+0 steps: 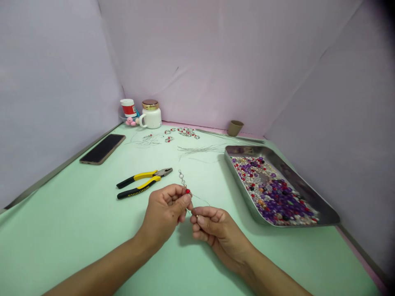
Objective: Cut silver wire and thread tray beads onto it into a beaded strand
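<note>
My left hand (pixel 166 209) pinches a thin wire strung with small beads (pixel 182 180); pearly beads stick up beyond the fingers and a red bead sits at the fingertips. My right hand (pixel 212 230) is close beside it, thumb and forefinger pinched on the wire's near end, where a tiny gold bead shows. Both hands hover just above the green table (pixel 61 230), slightly left of the steel tray.
A steel tray (pixel 327 211) of purple, red and pearly beads lies at right. Yellow-handled pliers (pixel 140 185) lie left of my hands. A phone (pixel 103 149), a white jar (pixel 151 113), a small cup (pixel 235 127), loose wires (pixel 200 149) and finished bead pieces (pixel 185 131) sit farther back.
</note>
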`<state>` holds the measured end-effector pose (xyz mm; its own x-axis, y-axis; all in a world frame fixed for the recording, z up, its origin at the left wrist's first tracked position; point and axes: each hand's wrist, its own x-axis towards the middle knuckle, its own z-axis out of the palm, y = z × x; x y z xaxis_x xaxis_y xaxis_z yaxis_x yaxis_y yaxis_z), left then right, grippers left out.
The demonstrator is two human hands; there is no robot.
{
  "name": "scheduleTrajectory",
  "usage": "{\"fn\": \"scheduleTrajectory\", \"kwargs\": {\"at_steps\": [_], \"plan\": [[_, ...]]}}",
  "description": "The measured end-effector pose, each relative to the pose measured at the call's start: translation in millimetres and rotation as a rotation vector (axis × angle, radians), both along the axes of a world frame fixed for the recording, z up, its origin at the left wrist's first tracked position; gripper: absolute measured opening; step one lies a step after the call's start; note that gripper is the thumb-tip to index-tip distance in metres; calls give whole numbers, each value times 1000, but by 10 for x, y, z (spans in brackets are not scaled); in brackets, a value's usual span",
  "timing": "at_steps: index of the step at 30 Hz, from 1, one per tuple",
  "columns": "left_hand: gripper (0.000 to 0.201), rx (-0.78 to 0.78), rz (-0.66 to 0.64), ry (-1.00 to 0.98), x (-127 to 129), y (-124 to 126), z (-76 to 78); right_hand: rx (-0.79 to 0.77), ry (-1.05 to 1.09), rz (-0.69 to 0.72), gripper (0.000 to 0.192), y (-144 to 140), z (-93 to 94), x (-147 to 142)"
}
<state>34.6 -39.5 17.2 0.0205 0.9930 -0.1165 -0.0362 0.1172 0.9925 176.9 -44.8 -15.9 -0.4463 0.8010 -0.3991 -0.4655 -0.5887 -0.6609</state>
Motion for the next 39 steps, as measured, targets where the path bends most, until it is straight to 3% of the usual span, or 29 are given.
{"fn": "scheduleTrajectory", "kwargs": {"at_steps": [10, 15, 20, 27, 33, 36, 39], "plan": [[13, -12, 25, 56, 23, -13, 25, 19, 6, 19, 23, -8, 28, -1], [14, -168, 46, -76, 38, 28, -41, 59, -68, -30, 30, -20, 28, -13], [19, -352, -13, -253, 7, 55, -108, 210, -230, -144, 30, -58, 36, -57], [15, -587, -34, -477, 3, 57, -106, 577, -580, -149, 16, -119, 30, -28], [12, -671, -20, -572, -22, 82, -112, 1133, -813, -458, 3, -110, 36, 80], [11, -662, -32, -575, -33, 84, -125, 1416, -877, -380, 18, -100, 45, 117], [12, -638, -58, -528, -20, 67, -124, 1531, -977, -346, 25, -104, 42, 126]]}}
